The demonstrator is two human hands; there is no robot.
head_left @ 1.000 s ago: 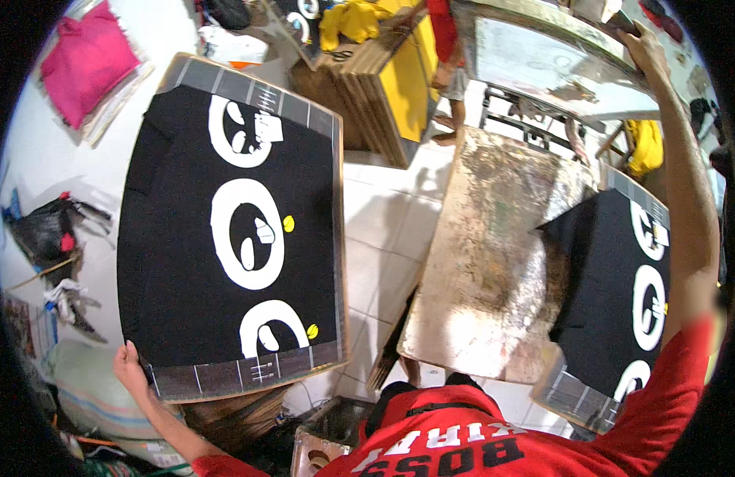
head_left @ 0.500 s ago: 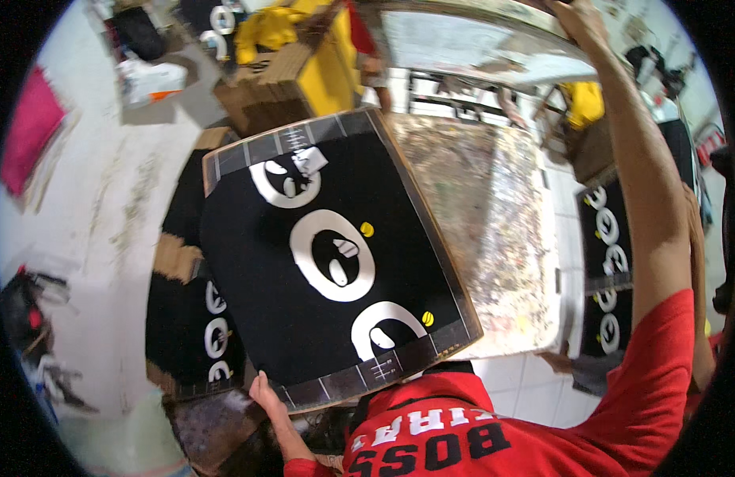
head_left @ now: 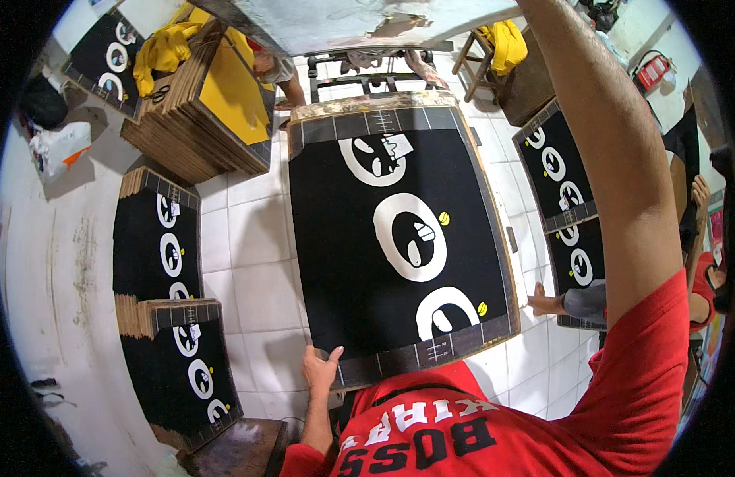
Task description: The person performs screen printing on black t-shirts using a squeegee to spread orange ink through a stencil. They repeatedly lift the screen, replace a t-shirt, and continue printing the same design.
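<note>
A printing board (head_left: 359, 372) with dark, line-marked ends lies squarely over the stained work table (head_left: 375, 102), whose far edge shows past it. Stretched on the board is a black fabric panel (head_left: 336, 262) printed with white rings, cartoon shapes and small yellow marks. My left hand (head_left: 322, 368) grips the board's near left corner, thumb on top. At the far side a framed print screen (head_left: 367, 28) is tilted up. My right forearm (head_left: 598, 103) reaches toward it, but the right hand is past the picture's upper edge.
Stacked boards with printed black panels (head_left: 157, 246) stand at the left. Farther back is a tall stack of boards (head_left: 177, 127) with yellow cloth on top. More printed boards (head_left: 554, 171) are at the right, near another person's foot (head_left: 546, 302). A fire extinguisher (head_left: 652, 71) hangs at the far right.
The board has turned from a slant and moved right onto the table, my left hand moving with its corner. My view has shifted, and my right hand has left the picture at the top.
</note>
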